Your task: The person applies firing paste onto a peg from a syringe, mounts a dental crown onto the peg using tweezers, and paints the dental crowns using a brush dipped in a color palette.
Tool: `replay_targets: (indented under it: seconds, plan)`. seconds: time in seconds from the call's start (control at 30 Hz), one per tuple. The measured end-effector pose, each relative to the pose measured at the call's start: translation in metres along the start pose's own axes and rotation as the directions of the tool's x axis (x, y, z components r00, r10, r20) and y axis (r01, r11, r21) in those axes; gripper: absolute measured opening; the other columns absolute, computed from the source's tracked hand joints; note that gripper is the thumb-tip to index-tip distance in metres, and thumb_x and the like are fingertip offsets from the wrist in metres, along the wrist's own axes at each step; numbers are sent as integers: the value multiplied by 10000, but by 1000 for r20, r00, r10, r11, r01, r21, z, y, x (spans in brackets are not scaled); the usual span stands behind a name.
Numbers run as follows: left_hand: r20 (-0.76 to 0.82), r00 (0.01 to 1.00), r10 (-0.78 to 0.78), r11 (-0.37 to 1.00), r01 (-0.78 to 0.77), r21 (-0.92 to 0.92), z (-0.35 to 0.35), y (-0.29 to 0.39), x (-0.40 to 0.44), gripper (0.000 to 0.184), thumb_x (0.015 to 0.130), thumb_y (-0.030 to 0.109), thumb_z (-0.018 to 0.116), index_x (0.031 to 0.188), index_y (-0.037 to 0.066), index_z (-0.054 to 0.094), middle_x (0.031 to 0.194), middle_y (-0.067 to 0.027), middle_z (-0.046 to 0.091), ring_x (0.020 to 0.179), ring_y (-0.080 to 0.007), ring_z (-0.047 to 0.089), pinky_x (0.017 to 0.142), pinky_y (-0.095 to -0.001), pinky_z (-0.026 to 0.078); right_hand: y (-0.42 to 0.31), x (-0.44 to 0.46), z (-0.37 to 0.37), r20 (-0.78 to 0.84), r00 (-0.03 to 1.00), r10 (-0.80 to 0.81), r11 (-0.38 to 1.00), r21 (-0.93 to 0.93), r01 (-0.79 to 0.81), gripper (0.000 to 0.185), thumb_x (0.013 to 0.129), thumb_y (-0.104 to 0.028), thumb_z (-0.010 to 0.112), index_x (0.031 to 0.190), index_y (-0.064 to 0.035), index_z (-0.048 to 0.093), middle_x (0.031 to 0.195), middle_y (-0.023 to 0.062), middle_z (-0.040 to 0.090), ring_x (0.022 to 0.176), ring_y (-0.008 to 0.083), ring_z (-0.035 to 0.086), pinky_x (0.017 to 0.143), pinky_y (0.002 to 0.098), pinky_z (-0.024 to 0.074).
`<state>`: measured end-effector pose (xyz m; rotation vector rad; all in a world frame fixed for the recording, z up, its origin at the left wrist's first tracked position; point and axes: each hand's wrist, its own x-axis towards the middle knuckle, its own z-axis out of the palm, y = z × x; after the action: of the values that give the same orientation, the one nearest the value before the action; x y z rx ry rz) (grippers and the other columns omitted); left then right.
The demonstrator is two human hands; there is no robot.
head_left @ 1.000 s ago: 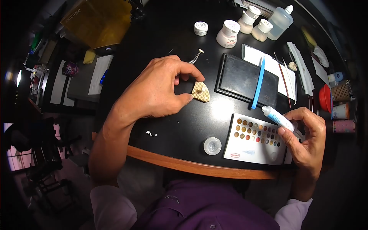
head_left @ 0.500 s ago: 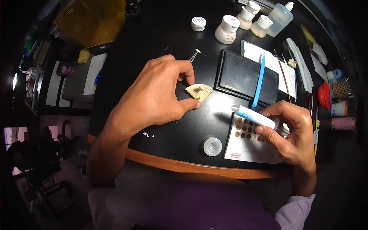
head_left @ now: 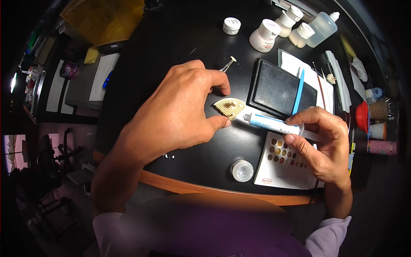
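Pinching the syringe (head_left: 274, 124) in your right hand (head_left: 326, 145), you're apparently aiming it at the honeycomb tray (head_left: 226, 107), lying at three o'clock from your spread left hand (head_left: 177, 109); the next move is probably calling for steadiness.

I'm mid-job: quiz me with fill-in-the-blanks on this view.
The right hand holds a syringe whose label is white and ____.
On the left hand, the digit nearest the lower corner of the honeycomb piece is the ____.
The blue tool lies partly across a slab coloured ____.
The bowl at far right is coloured ____.

Missing words: blue; thumb; black; red.
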<state>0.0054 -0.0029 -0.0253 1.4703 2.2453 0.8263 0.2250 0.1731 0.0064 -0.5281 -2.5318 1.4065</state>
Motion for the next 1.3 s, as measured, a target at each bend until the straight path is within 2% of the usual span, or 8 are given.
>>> replay_targets:
  seconds: [0.03,0.13,0.23,0.43,0.6,0.7,1.0,1.3]
  plan:
    - [6,1000,-5,1000,5,-10,0,0,0,394,681,145,964,1004,58,757,891,-65,597,781,-173,581,670,-337,520,1,1,2,-27,999,-25,999,19,26,170,840,-5,839,979,35,750,857,93,733,748,115,675,691,254,529]
    - [7,1000,1,1000,-1,-21,0,-1,0,391,685,149,964,1009,62,764,887,-65,598,783,-176,582,675,-339,518,10,5,0,-50,976,-211,977,-26,210,175,829,16,849,974,33,753,871,102,730,767,132,684,693,257,531]
    - [-10,999,31,999,-31,-6,3,-3,0,380,689,156,964,1002,63,768,880,-66,598,780,-179,582,685,-343,519,11,7,6,-100,967,-234,970,37,238,182,808,30,862,957,42,757,881,125,729,767,155,692,686,272,538]
    - [5,1000,5,1000,-4,-18,3,0,-1,350,698,164,960,978,62,777,879,-73,614,783,-189,597,720,-354,522,10,12,13,-101,934,-342,938,-92,333,130,760,57,868,837,43,765,824,133,726,748,170,694,664,282,535]
    - [26,1000,5,1000,-4,-30,2,1,0,335,710,164,955,974,54,779,891,-87,632,797,-200,629,723,-361,535,10,14,17,-119,918,-378,923,-124,364,132,743,48,874,813,34,763,792,127,725,723,178,691,638,283,520]
    - [-13,998,65,997,-65,-40,6,-4,1,331,713,167,954,970,52,781,891,-97,634,811,-215,647,721,-364,540,10,15,18,-107,907,-407,908,-157,389,137,737,46,875,814,30,762,783,127,724,716,178,686,637,283,518]
    - [35,999,26,1000,-25,-16,3,-1,2,327,724,158,948,972,31,777,927,-133,664,893,-262,699,792,-395,590,9,15,21,-121,899,-422,902,-162,401,134,739,48,867,797,26,748,765,121,720,712,179,669,634,290,508]
    - [36,999,37,999,-37,-23,3,-1,2,328,732,169,947,972,28,775,931,-135,666,896,-264,701,792,-398,596,7,16,21,-100,897,-431,894,-185,409,136,732,53,865,792,28,745,763,125,716,713,185,667,635,293,511]
